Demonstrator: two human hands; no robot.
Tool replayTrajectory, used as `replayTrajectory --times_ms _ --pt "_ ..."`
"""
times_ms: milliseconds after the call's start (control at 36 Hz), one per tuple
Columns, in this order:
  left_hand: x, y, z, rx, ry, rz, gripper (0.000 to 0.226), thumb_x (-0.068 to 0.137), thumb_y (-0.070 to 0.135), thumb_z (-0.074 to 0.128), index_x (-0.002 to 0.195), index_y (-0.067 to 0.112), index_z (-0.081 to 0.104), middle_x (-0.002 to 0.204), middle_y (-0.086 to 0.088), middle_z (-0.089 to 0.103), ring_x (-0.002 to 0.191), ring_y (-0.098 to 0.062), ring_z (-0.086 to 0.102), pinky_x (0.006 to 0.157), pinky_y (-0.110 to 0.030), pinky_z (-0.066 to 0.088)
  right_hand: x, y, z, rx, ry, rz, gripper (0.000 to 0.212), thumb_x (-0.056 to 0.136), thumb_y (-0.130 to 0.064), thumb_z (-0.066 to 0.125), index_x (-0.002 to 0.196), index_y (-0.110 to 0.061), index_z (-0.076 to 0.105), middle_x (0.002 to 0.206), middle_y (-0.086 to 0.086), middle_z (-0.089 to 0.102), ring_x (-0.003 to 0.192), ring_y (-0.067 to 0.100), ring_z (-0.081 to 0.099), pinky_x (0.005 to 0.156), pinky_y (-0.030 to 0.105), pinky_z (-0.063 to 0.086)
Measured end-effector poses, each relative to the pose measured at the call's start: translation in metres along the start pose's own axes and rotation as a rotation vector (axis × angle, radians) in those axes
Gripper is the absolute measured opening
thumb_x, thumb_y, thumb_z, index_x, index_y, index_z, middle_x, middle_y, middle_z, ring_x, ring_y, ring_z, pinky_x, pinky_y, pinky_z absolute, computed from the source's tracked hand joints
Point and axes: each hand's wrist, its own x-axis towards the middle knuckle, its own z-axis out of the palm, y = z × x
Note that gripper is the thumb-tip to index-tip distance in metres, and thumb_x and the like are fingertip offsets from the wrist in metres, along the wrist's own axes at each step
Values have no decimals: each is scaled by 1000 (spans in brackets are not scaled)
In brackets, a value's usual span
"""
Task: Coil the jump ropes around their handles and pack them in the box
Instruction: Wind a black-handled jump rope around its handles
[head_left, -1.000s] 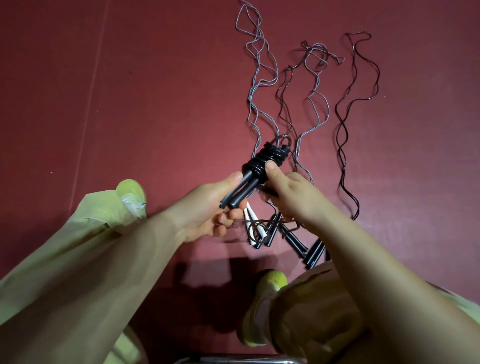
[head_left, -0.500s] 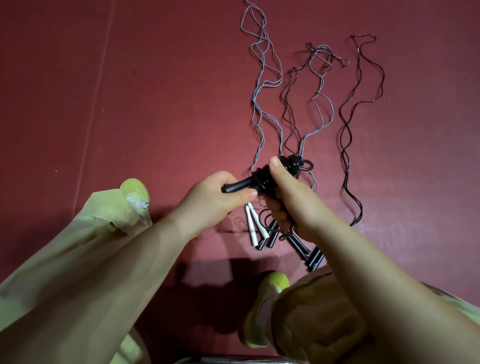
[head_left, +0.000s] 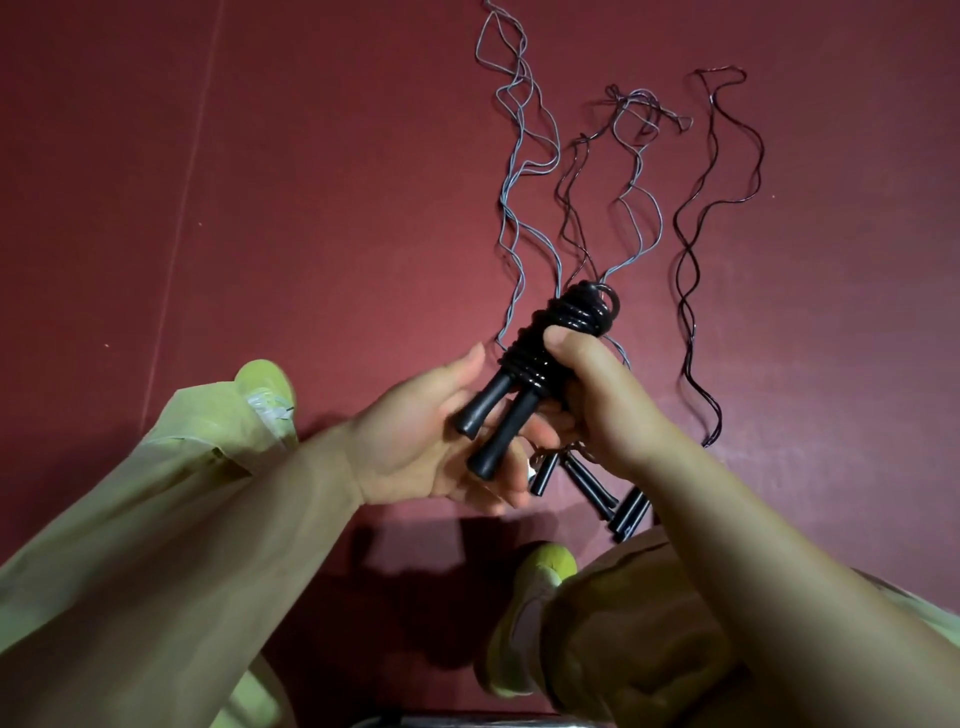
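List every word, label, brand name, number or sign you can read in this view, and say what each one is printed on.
None: no readable text shows anywhere in this view.
Coiled black jump rope gripped by the right hand: plain black handles, no marking visible.
Left hand, open under the handles: nothing printed there.
Loose handles on the floor: no lettering can be made out.
Yellow-green shoe: pale patch near the laces, too blurred to read.

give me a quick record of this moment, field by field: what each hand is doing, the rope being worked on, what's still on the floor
right hand: grips the coiled black jump rope, thumb pressed on the coils
left hand: open, fingers relaxed under the two black handle ends
rope state: wound round its paired handles, held above the floor
uncoiled ropes: several lie stretched out on the red floor, grey and dark
spare handles: on the floor under the hands
box: not clearly in view
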Motion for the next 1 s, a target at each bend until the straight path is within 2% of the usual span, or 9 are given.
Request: replayTrajectory --times_ms 83,167,306,472,639,722,806,889,1000 --pt "2 1 4 25 67 0 71 79 65 26 75 9 70 56 -6 53 58 -23 57 65 -34 49 -1 -3 -1 -66 -85 -25 41 74 -51 47 46 -22 54 43 -2 42 37 6 35 41 19 25" --pt "2 2 6 36 112 2 64 79 64 29 72 10 63 54 -4 47 55 -22 50 67 -35 46 1 -3 -4 -149 -37 -4 43 73 -62 46 58 -23 54 53 0 45 41 7 38 44 21 28" --pt "6 0 5 60 194 35 66 93 59 21 69 12 61 54 -3 47 53 -18 46 62 -30 45 1 -3 -7 -197 -78 80 55 86 -61 34 66 -18 63 59 1 56 49 14 50 47 21 39" --pt "12 -5 4 278 478 122 55 100 49 26 77 10 56 54 -3 53 49 -17 48 54 -25 45 2 -3 -5 -321 40 187 55 99 -54 31 79 -10 58 60 9 55 50 20 54 50 26 46" --pt "19 -11 0 439 605 120 51 100 47 29 81 8 55 59 -5 53 49 -15 49 45 -15 39 3 0 -5 -592 123 273 76 94 -67 22 65 -9 63 45 0 55 48 17 54 59 28 43" --pt "21 -12 -4 474 635 126 50 100 47 29 78 10 56 61 -4 52 52 -15 48 46 -16 39 2 0 -4 -705 177 282 80 93 -68 19 62 -10 64 52 3 60 56 17 58 60 28 42" --pt "22 -12 -6 506 651 137 50 100 46 30 77 10 56 59 -1 51 54 -15 48 50 -15 41 3 2 -4 -732 196 283 80 93 -68 19 59 -11 63 47 2 59 57 19 61 62 29 43" --pt "22 -13 -10 583 658 156 49 99 50 31 76 13 54 61 0 49 59 -17 46 64 -26 42 4 4 -3 -660 183 284 78 94 -67 21 60 -10 61 44 2 54 50 22 58 58 29 43" --pt "22 -16 -16 798 760 140 57 84 66 34 81 14 57 72 -2 55 72 -24 50 76 -37 43 4 6 -2 -520 124 296 75 94 -67 22 71 -8 64 45 -4 48 36 11 44 53 28 38"
